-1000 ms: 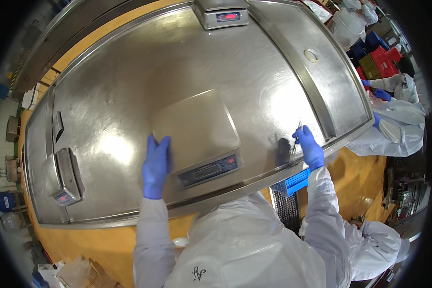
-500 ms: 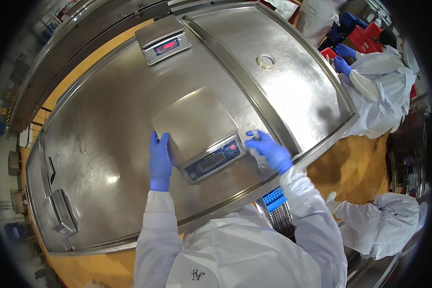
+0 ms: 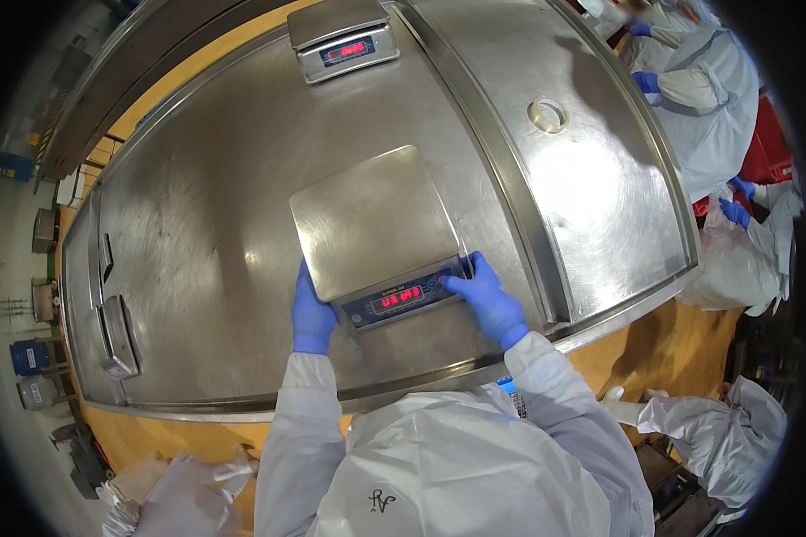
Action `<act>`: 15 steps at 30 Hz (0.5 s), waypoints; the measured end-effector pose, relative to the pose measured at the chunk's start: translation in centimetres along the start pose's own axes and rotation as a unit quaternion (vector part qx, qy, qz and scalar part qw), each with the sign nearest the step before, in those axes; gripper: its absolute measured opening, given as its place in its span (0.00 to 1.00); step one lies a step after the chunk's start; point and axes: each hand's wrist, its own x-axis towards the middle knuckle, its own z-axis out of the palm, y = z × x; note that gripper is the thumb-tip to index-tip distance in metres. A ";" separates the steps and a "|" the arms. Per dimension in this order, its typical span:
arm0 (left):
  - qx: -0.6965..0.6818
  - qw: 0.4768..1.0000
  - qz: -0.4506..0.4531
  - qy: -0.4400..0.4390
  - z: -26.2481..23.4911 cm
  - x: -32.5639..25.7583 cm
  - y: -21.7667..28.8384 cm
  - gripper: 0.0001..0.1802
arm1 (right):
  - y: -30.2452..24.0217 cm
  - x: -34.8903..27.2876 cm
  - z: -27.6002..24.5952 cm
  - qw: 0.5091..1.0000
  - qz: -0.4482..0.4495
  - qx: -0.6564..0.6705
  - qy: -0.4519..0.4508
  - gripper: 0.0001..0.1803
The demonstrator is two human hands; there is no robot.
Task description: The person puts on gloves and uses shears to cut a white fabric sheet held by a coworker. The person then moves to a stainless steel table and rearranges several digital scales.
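A bench scale (image 3: 376, 224) with a square steel plate stands on the steel table (image 3: 215, 322) in front of me. Its blue front panel shows a lit red display. My left hand (image 3: 312, 315), in a blue glove, is closed on the scale's left side, with its fingers partly hidden by the plate. At the right front corner my gloved right hand (image 3: 493, 304) grips the scale's side. Its thumb rests on the buttons of the panel.
A second scale (image 3: 349, 55) with a red display stands at the table's far edge; another (image 3: 119, 336) is at the left end. Right of a raised metal rail (image 3: 510, 179) lies a pale ring (image 3: 535, 115). Co-workers (image 3: 712, 98) in white gowns stand along the right side.
The scale's display has gone from dark to lit red. My right hand has moved from beside the scale onto its front corner and buttons. The head view has shifted.
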 end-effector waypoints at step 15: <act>-0.180 0.979 -0.093 -0.034 0.4 2.5 4.7 0.29 | 0.2 8.4 -12.3 0.964 -0.103 -0.216 0.119 0.39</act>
